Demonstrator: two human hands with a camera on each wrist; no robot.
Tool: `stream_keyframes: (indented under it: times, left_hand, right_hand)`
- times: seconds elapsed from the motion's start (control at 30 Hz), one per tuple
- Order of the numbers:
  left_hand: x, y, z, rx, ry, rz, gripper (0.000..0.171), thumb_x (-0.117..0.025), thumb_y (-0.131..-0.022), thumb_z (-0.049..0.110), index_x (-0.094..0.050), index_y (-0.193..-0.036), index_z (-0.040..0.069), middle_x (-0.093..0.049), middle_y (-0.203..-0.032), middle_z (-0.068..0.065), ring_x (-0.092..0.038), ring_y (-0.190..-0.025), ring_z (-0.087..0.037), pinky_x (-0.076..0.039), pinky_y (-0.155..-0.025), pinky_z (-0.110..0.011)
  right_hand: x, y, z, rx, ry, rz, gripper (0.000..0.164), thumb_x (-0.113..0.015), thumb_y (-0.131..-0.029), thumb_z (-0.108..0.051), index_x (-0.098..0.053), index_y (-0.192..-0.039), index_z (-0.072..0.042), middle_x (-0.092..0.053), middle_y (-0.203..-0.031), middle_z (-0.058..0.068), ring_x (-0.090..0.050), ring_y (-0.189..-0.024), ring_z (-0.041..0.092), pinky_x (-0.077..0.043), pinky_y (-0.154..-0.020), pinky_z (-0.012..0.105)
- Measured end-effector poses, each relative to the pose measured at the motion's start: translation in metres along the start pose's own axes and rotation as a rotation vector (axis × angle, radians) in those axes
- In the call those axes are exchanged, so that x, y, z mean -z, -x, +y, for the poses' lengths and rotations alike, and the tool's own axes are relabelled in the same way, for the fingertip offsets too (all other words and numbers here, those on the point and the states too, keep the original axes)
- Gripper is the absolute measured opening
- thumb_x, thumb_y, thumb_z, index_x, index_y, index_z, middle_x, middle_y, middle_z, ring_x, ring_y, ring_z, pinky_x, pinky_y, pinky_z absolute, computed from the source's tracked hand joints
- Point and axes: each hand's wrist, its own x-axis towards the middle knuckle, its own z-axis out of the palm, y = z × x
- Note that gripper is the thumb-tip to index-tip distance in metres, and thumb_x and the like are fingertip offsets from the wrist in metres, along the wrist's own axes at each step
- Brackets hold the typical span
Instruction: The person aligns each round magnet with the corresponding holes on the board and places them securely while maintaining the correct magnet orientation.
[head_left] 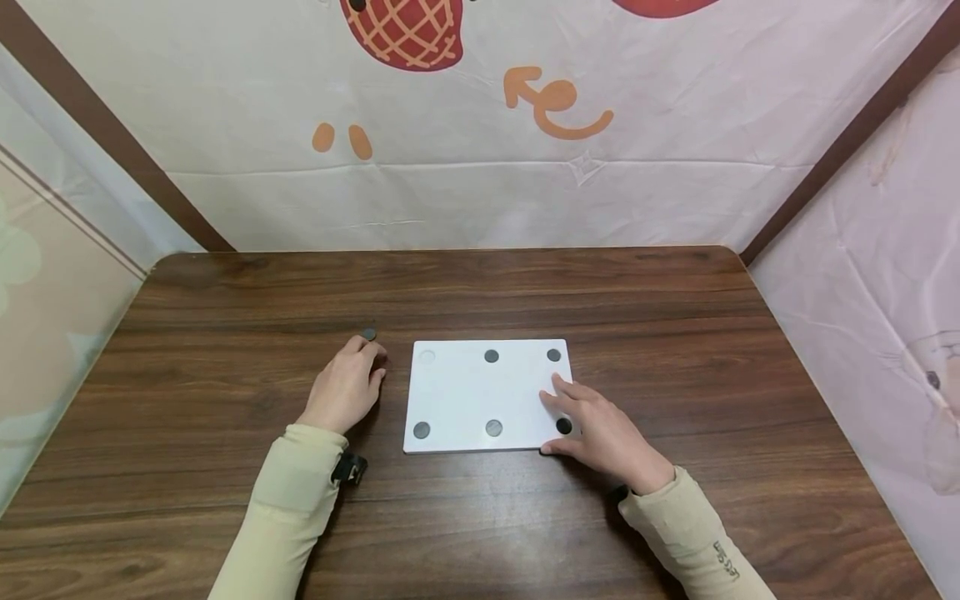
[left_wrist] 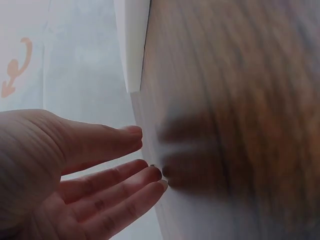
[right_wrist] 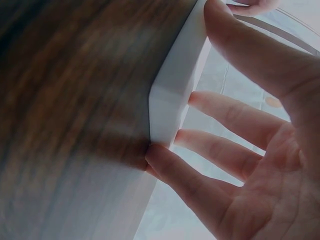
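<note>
A white rectangular board [head_left: 453, 392] lies flat on the table. Several round dark-grey discs, one of them the front-left disc [head_left: 422, 430], sit along its back and front edges. At its back-left corner a faint round mark [head_left: 427, 357] shows without a disc. A loose dark disc [head_left: 368, 333] lies on the wood at the fingertips of my left hand [head_left: 347, 387]; whether they touch it I cannot tell. My right hand [head_left: 600, 429] spreads over the board's right end, its thumb at the front edge and fingertips [right_wrist: 182, 136] touching the board.
The brown wooden table [head_left: 735, 350] extends around the board on all sides. A pale printed cloth [head_left: 480, 204] hangs behind its back edge, with more cloth at both sides. Dark straps [head_left: 349, 468] show at the sleeve cuffs.
</note>
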Motion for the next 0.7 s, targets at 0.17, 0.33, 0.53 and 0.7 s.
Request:
stream_keyframes:
  times: [0.17, 0.33, 0.53, 0.7]
  left_hand:
    - [0.001, -0.006, -0.003, 0.005, -0.005, -0.002, 0.026, -0.062, -0.089, 0.003, -0.061, -0.114, -0.006, -0.056, -0.112, -0.026, -0.062, -0.09, -0.044, -0.052, -0.071, -0.054]
    - [0.001, -0.011, -0.004, 0.015, 0.0, -0.01, 0.031, -0.061, -0.09, 0.002, -0.058, -0.119, -0.008, -0.054, -0.114, -0.028, -0.062, -0.089, -0.044, -0.052, -0.072, -0.053]
    - [0.001, -0.018, -0.006, 0.03, 0.009, -0.021, 0.035, -0.06, -0.091, 0.002, -0.054, -0.123, -0.01, -0.05, -0.117, -0.029, -0.061, -0.088, -0.045, -0.052, -0.073, -0.053]
    - [0.003, -0.023, -0.007, 0.045, 0.0, -0.053, 0.038, -0.059, -0.092, 0.003, -0.052, -0.126, -0.011, -0.047, -0.122, -0.031, -0.061, -0.091, -0.046, -0.051, -0.076, -0.054]
  right_hand:
    - [0.002, 0.0, 0.0, -0.002, -0.004, 0.002, 0.064, -0.083, -0.073, -0.029, -0.061, -0.128, -0.003, -0.049, -0.14, 0.023, -0.052, -0.125, 0.037, -0.045, -0.099, 0.048]
    - [0.002, -0.001, 0.0, -0.004, -0.01, 0.008, 0.066, -0.084, -0.072, -0.03, -0.062, -0.128, -0.004, -0.049, -0.14, 0.023, -0.052, -0.125, 0.037, -0.046, -0.098, 0.048]
    - [0.002, -0.002, 0.001, -0.005, -0.009, 0.004, 0.065, -0.084, -0.072, -0.03, -0.062, -0.128, -0.004, -0.05, -0.14, 0.023, -0.052, -0.124, 0.037, -0.046, -0.097, 0.048]
    - [0.003, -0.003, 0.001, -0.009, -0.009, -0.005, 0.065, -0.083, -0.073, -0.029, -0.061, -0.128, -0.004, -0.049, -0.14, 0.022, -0.052, -0.124, 0.037, -0.046, -0.097, 0.048]
